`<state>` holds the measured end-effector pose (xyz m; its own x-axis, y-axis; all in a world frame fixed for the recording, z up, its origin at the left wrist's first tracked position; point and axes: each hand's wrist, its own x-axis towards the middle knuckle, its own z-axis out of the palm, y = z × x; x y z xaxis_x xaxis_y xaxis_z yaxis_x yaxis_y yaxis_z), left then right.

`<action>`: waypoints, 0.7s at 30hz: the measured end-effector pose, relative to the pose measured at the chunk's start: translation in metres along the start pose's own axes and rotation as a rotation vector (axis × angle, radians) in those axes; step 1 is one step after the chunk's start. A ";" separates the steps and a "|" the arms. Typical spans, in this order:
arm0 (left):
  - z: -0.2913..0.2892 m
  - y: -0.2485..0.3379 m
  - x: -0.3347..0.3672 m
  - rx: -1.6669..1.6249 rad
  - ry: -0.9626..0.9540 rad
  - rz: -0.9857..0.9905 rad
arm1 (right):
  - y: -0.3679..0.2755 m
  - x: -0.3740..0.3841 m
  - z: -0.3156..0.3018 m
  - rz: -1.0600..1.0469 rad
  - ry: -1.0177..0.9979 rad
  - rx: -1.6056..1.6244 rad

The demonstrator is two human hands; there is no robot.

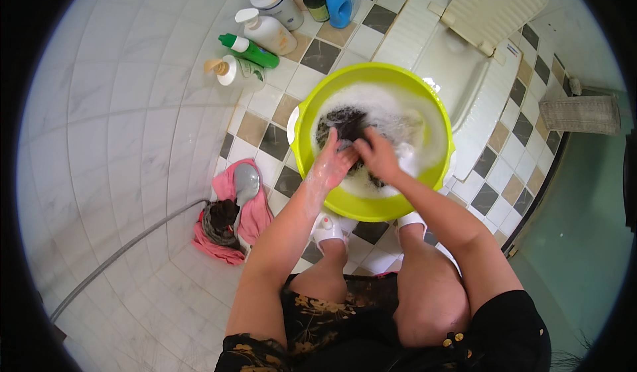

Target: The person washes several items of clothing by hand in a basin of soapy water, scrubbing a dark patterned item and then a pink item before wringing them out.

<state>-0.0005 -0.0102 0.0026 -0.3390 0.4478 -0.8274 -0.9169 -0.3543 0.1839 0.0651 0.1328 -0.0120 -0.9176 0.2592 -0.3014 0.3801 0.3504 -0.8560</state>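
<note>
A lime-green basin (371, 211) stands on the floor between my feet, holding white, sudsy water (391, 107). Dark wet cloth (345, 118) lies bunched in the suds, left of the middle. Over its near side is my left hand (334, 162), wet, with thumb raised apart and fingers stretched to the right. Beside it, my right hand (379, 156) points its fingers leftward, close to or touching the left fingertips. Motion smears the right fingers, so their grip on the cloth cannot be made out. More dark cloth shows below the hands.
Several pump bottles (269, 32) and a blue jug (341, 0) line the left wall. Pink cloth (255, 213), a dark bundle (221, 219) and a grey shower head (246, 181) with hose lie left. A white squat toilet (458, 60) adjoins the basin; a grey cloth (578, 115) hangs right.
</note>
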 end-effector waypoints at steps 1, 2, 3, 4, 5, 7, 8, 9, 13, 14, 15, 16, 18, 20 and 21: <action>-0.002 0.009 -0.008 0.045 -0.036 -0.018 | -0.040 -0.017 0.003 -0.104 -0.207 0.109; 0.014 0.011 -0.020 0.075 -0.020 0.002 | -0.063 -0.039 0.005 -0.209 -0.244 0.080; 0.027 0.016 -0.033 0.108 0.002 0.037 | -0.088 -0.057 0.003 -0.304 -0.277 0.064; 0.034 0.014 -0.036 0.094 -0.070 0.038 | -0.102 -0.066 -0.001 -0.395 -0.301 0.039; 0.039 0.008 -0.039 0.078 -0.140 0.040 | -0.101 -0.063 -0.002 -0.481 -0.219 -0.064; 0.022 0.000 -0.026 0.255 -0.120 0.254 | -0.100 -0.053 -0.001 -0.656 -0.060 -0.258; -0.004 -0.005 -0.013 0.125 -0.209 0.190 | -0.101 -0.042 -0.003 -0.521 -0.015 -0.145; 0.002 -0.012 -0.006 0.081 -0.180 0.137 | -0.091 -0.025 -0.009 -0.363 0.045 -0.151; 0.035 -0.013 -0.017 0.058 0.037 0.026 | -0.083 -0.014 -0.007 -0.187 0.101 -0.202; 0.005 0.002 -0.015 -0.005 -0.137 -0.005 | -0.099 -0.034 0.002 -0.335 0.050 -0.180; 0.000 0.008 -0.016 -0.140 -0.459 -0.022 | -0.111 -0.049 0.001 -0.473 0.002 -0.166; -0.007 0.013 -0.019 -0.254 -0.772 -0.081 | -0.118 -0.051 -0.001 -0.649 -0.080 -0.189; 0.000 0.000 -0.014 -0.122 -0.320 0.019 | -0.091 -0.030 0.000 -0.440 0.045 -0.143; 0.021 -0.014 -0.015 0.283 0.210 0.125 | -0.057 0.007 -0.011 -0.128 0.039 -0.127; 0.025 -0.015 -0.022 0.150 0.095 0.156 | -0.039 0.025 -0.023 0.073 -0.028 -0.136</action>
<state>0.0156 0.0059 0.0318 -0.4646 0.3156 -0.8273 -0.8781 -0.2846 0.3846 0.0298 0.1458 0.0238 -0.8889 0.2641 -0.3742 0.4568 0.4509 -0.7669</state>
